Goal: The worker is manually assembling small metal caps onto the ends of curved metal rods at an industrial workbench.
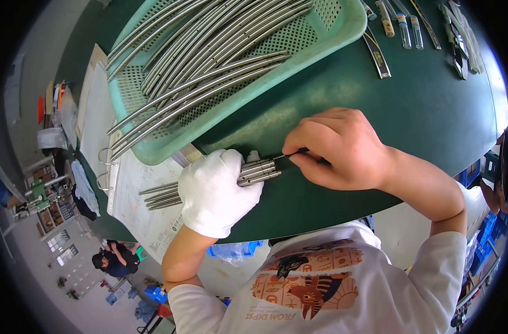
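My left hand (212,192), in a white glove, is closed around a small bundle of metal tubes (259,173). Their near-level ends stick out to the right of the glove, and their other ends reach left over some papers. My bare right hand (343,150) pinches a thin dark tool (298,151) between thumb and forefinger. The tool's tip is at the tube ends; whether it enters a hole I cannot tell. Just behind the bundle stands a green perforated plastic basket (265,92) with many long, slightly curved metal tubes (220,47) in it.
Printed papers in a ring binder (132,192) lie at the left, partly under the basket. At the far right of the green table (432,106) are a metal strip (376,53), small glass vials (403,30) and a caliper (460,53). Another person (117,261) sits in the background.
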Available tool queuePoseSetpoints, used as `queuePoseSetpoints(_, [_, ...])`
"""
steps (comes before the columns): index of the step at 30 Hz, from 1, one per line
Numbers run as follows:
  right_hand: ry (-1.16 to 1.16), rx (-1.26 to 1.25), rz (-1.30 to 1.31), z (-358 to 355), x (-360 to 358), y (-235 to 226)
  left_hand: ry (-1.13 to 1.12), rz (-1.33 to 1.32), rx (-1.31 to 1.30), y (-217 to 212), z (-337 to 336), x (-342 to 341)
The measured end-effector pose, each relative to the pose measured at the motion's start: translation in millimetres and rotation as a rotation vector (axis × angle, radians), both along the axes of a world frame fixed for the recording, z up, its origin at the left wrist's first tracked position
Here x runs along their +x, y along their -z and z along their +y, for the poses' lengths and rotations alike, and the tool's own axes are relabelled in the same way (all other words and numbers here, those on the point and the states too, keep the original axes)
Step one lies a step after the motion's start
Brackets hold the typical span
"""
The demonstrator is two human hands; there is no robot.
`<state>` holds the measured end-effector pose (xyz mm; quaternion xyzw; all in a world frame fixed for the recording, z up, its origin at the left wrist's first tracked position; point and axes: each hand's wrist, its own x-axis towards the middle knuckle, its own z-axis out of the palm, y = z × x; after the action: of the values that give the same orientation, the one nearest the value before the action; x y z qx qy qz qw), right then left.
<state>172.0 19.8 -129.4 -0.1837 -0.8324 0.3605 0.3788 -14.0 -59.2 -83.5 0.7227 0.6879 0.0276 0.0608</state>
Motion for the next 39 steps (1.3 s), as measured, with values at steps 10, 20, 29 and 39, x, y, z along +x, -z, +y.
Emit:
queuePoseSetpoints(10, [-0.039,-0.001,-0.041,-2.3,0.3,-0.2,0.003,-0.072,0.05,3.4,-1.2,-2.5])
queuePoseSetpoints(20, [0.02,0.159,-0.104,-2.3,-2.1,-0.3,0.05,-0.082,0.111,6.0,-0.8,-3.9])
queuePoseSetpoints(29, [0.048,0.213,-0.189,-7.8,-3.8,-2.8,0.086,0.05,0.027,5.4,0.7,-0.6])
queuePoseSetpoints(39, [0.029,0.259,-0.106,-4.1,-2.0,-0.8,0.076,0.035,0.011,3.8,-0.5,-1.3])
